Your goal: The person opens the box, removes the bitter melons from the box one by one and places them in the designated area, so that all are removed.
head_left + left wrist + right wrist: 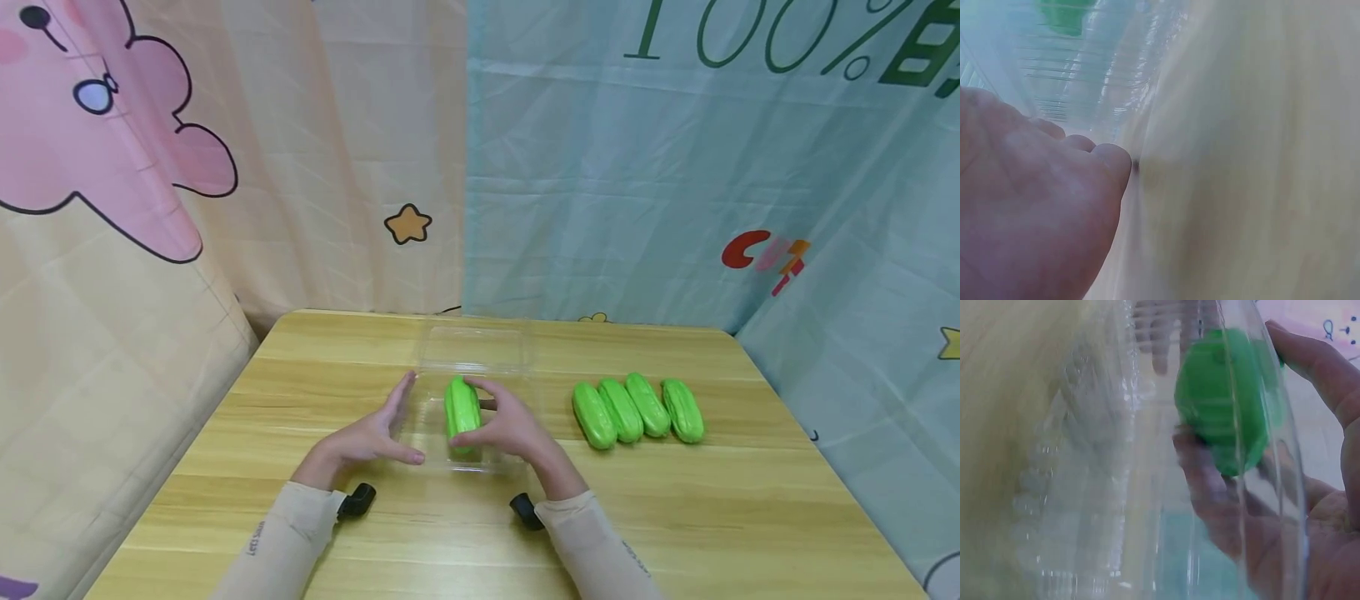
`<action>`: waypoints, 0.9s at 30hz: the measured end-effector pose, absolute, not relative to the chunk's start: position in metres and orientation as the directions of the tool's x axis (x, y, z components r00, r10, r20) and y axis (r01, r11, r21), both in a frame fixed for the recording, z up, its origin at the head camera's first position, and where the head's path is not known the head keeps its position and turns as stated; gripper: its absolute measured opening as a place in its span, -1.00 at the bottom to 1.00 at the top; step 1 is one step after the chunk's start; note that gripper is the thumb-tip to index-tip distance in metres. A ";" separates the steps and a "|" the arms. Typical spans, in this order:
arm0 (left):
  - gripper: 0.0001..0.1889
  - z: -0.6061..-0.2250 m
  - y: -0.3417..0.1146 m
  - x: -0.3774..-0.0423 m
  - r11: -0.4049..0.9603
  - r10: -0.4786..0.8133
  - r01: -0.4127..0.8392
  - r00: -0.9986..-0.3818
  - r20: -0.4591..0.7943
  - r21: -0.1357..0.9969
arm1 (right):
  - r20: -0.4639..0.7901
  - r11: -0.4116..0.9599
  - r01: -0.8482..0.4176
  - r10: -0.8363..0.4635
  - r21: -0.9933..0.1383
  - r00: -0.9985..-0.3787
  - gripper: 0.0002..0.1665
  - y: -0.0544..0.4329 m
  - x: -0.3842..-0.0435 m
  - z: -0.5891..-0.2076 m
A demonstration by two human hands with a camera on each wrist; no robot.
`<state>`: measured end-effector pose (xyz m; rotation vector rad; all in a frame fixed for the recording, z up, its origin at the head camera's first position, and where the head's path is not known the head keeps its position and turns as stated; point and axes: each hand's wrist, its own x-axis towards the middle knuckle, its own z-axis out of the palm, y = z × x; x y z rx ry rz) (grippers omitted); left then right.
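A short, ridged green cucumber (459,406) stands over the base of a clear plastic box (429,463), whose lid (477,350) lies folded back on the far side. My right hand (512,421) pinches that cucumber between thumb and fingers; seen from the right wrist, the box wall (1294,531) comes between the camera and the cucumber (1222,400). On the box's left side, my left hand (367,435) has its thumb and fingers spread. In the left wrist view its fingers lie right by the box wall (1054,75); whether they touch it I cannot tell.
Several more green cucumbers (633,410) lie side by side on the wooden table (712,517), right of the box. Printed curtains (360,167) hang behind the table's far edge and along both sides. A black wrist mount (357,501) is strapped to each sleeve.
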<state>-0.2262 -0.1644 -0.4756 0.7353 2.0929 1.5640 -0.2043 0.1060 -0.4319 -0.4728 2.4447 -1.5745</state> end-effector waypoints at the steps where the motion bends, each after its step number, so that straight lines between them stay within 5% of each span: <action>1: 0.48 -0.475 -0.166 -0.226 0.228 0.636 0.161 -0.772 -0.022 0.960 | 0.015 0.374 -0.163 -0.369 -0.913 -0.929 0.13 0.108 -0.205 -0.431; 27: 0.44 -0.472 -0.194 -0.230 0.227 0.618 0.152 -0.786 -0.022 0.962 | -0.004 0.217 -0.076 -0.346 -0.973 -0.938 0.12 0.167 -0.208 -0.411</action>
